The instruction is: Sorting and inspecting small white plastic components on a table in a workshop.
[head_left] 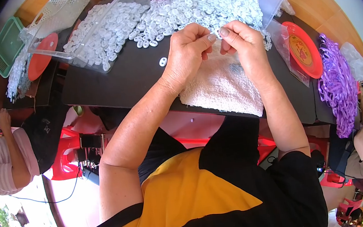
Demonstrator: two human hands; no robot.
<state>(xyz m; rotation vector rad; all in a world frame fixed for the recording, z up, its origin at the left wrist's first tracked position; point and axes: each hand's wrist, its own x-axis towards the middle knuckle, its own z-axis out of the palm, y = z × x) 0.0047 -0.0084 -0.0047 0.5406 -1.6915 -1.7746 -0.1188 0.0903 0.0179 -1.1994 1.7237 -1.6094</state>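
Both hands are raised close together above a pale pink towel point(221, 88) at the table's front edge. My left hand point(188, 51) is closed in a pinch, thumb against forefinger; what lies in its grip is too small to make out. My right hand point(248, 46) pinches a small white oval piece point(218, 32), partly hidden by the fingertips. Behind the hands, many similar white pieces with two holes point(195, 7) are heaped on the table and in a clear plastic bin. One loose white piece point(163, 61) lies on the dark tabletop left of my left wrist.
Another clear bin point(54, 53) of white pieces lies tipped at the left. A red plate point(302, 48) and a bundle of purple ribbons point(337, 85) are at the right. A green basket point(9, 46) stands far left. Other people sit at both sides.
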